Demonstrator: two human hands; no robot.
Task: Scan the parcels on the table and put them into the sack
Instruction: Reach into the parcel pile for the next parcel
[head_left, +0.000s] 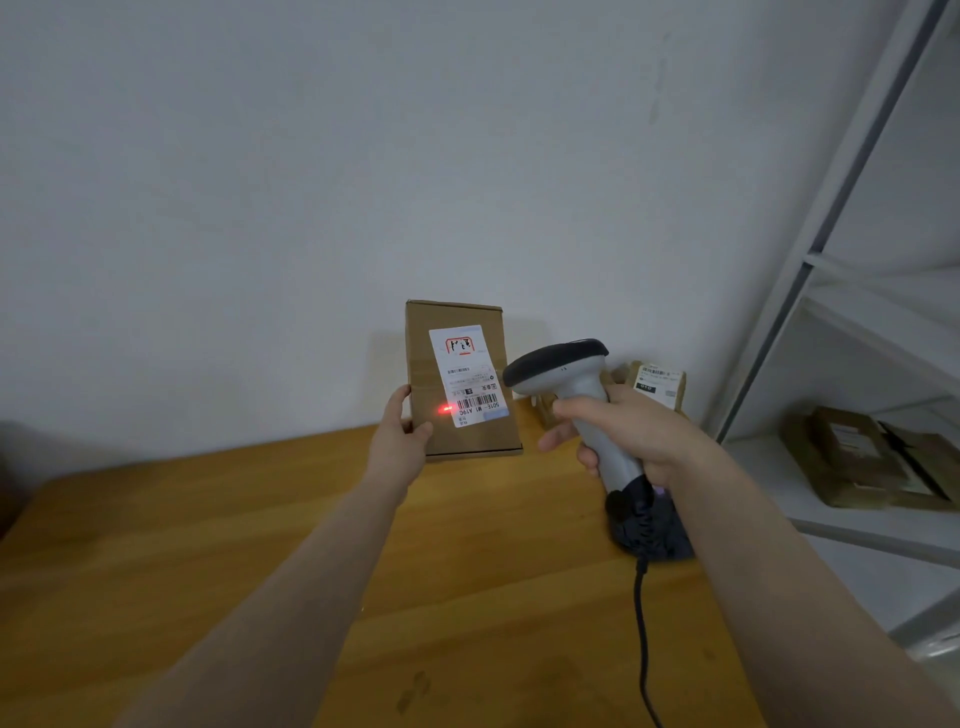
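The tabletop (208, 571) runs back to a bare wall, with a shelf (831, 525) to its right; no sack is in view. The box (457, 436) being scanned stands upright over the tabletop's far edge, its label side towards the camera. Whether its lower edge rests on the wood cannot be told. The left grip (400, 431) pinches the box's lower left edge, thumb on the front, with the other fingers mostly hidden behind it. The right grip (634, 431) is wrapped round the handle of the scanner (576, 395), whose head points at the box from just beside it. A second parcel (657, 387) waits at the back, behind the scanner.

The step is the scan itself, and it looks not quite on target. The label (465, 364) is upside down to the viewer, which should not matter. The barcode (478, 401) sits near the label's lower end. The red spot (445, 409) falls on bare cardboard just left of the bars.

To do it well:
- Swing the scanner's head a little to the right so the light crosses the whole barcode.
- Match the beam to the bars' slight slant.
- Hold the box steady, with the thumb clear of the label.
- Pulling the scanner back a touch may widen the line.
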